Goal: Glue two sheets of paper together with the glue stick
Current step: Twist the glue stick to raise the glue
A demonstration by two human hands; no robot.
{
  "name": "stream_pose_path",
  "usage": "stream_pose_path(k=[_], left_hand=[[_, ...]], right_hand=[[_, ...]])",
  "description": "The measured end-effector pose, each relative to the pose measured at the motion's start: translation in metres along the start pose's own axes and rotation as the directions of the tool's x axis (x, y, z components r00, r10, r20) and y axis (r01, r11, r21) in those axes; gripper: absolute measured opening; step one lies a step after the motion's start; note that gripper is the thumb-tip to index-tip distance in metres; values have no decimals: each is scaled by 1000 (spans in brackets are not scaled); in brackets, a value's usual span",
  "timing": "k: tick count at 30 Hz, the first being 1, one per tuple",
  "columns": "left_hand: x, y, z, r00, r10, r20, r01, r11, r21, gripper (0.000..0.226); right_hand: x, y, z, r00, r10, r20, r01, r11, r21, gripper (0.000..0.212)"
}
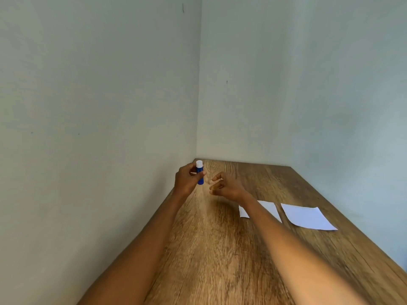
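My left hand holds a blue glue stick upright above the far left corner of the table; its white end points up. My right hand hovers just to its right, fingers loosely curled with nothing visible in them, a small gap between it and the stick. Two white sheets of paper lie flat on the table to the right: one partly hidden under my right forearm, the other fully in view beside it.
The wooden table stands in a room corner, with pale walls along its left side and far end. Its right edge runs diagonally at the frame's right.
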State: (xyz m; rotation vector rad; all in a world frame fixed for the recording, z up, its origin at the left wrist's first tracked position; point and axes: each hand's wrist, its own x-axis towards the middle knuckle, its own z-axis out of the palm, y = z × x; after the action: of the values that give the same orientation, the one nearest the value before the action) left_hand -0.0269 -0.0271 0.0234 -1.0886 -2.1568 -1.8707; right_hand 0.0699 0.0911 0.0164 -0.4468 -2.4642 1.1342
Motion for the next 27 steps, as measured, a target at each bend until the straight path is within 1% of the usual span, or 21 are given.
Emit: stream_pose_path(k=[1,4,5,8,10,11,12,14,15,16,18,20,22,27], left_hand=[[0,0,-1,1000,-3,-5,3,1000,0,30],[1,1,1,1000,-9,-14,9,1000,10,31],[2,1,2,1000,-12,-13,12,1000,6,31],[1,4,4,1000,-3,4,3,1000,-5,32],[1,6,5,1000,2,15,-1,1000,-20,32],[1,8,4,1000,5,17,-4,999,-34,31],[0,10,4,1000,8,18,-7,999,-52,30],[-1,17,5,1000,16,16,-14,994,-106,24],[-1,22,7,1000,17,13,-15,990,-143,21],[-2,27,10,1000,14,14,-12,983,-183,20],[-3,39,19,1000,7,23,-1,963,-269,18],[-3,50,30,999,22,30,-10,933,-360,12],[-2,61,38,999,35,15,-26,905,-424,9],[2,83,51,995,83,47,-51,876,-480,18]], right_hand=[[1,2,2,1000,4,-2,-4,1000,-21,41],[5,5,5,999,33,24,-28,982,-188,46],[6,4,6,999,41,33,-33,976,-217,48],[6,1,7,998,44,48,-29,963,-267,56],[3,0,2,994,32,108,-6,973,-232,68],[0,0,-3,991,19,130,4,984,-177,72],[-4,0,-8,993,5,115,5,996,-91,72],[-13,0,-18,1000,4,-29,1,987,162,59],[-17,0,-21,994,26,-103,7,951,308,48],[-20,0,-25,989,45,-139,21,898,440,39],[-25,-1,-29,993,35,-115,43,787,615,33],[-26,-2,-30,995,19,-97,59,678,733,32],[-27,-2,-31,993,13,-120,93,553,828,29],[-29,-6,-34,980,0,-199,190,307,933,15]])
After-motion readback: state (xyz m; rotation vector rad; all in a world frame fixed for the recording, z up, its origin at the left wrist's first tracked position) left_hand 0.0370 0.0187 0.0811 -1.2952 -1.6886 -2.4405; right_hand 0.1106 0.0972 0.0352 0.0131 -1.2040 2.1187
